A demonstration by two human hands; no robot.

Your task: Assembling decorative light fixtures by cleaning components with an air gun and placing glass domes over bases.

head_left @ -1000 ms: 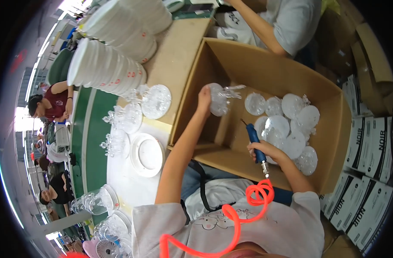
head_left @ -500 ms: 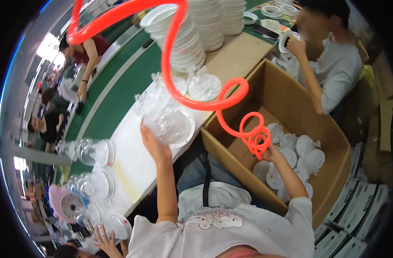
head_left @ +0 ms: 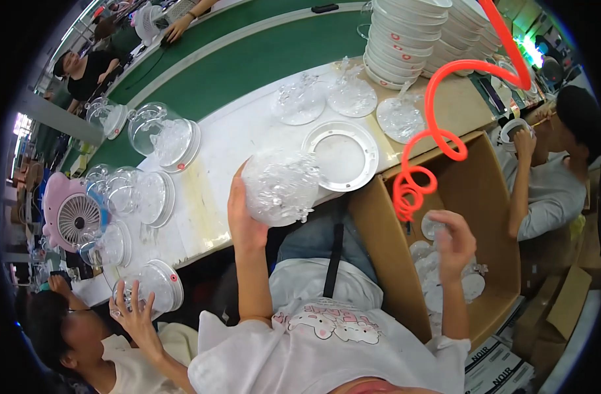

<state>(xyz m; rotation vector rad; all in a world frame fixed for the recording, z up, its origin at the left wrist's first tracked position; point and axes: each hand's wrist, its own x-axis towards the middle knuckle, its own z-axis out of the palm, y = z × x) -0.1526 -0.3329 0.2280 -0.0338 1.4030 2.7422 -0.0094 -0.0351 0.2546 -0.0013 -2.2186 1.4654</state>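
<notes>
My left hand (head_left: 246,220) grips the edge of a clear plastic disc (head_left: 279,187) with bumpy transparent shapes on it, holding it tilted over the table's near edge. Just beyond the disc, a white ring-shaped base (head_left: 368,161) lies flat on the table, partly overlapped by the disc's edge. Over the cardboard box (head_left: 382,226), my right hand (head_left: 455,246) is raised with fingers apart and slightly blurred, nothing seen in it. A red coiled air hose (head_left: 445,141) hangs down near that hand, not touching it. Several clear discs (head_left: 471,285) lie in the box.
Three more discs (head_left: 300,102) sit farther back on the white table (head_left: 238,128). Tall stacks of white bases (head_left: 405,39) stand behind them. Clear domes on bases (head_left: 159,200) and a pink fan (head_left: 57,203) are at left. Co-workers sit at left (head_left: 84,341) and right (head_left: 550,190).
The view has turned. My right hand has come away from the coiled hose's lower end and up from the box. The disc in my left hand has moved off the white base.
</notes>
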